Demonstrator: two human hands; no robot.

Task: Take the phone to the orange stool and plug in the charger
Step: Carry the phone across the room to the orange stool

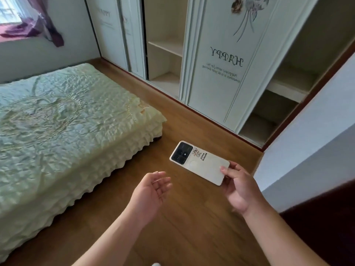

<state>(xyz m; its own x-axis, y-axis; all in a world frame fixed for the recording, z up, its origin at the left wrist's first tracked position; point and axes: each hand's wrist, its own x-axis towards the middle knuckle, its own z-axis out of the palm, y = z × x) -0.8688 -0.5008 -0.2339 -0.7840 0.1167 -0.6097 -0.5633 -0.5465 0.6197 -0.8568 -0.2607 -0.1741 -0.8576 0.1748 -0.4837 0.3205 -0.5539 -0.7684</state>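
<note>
We see right hand (238,187) grip pinching phone (199,163) by bottom end, held back-up over floor (188,223) near bed (63,127) corner; left hand (151,191) grip spread, empty, just beside phone; wardrobe (217,60) beyond.

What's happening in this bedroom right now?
A person stands on the wooden floor between a bed with a pale green quilted cover and a white sliding-door wardrobe. Their right hand holds a white rectangular phone by its lower end, back side up with the black camera block showing. The left hand is open and empty. No orange stool or charger is in view.
</note>
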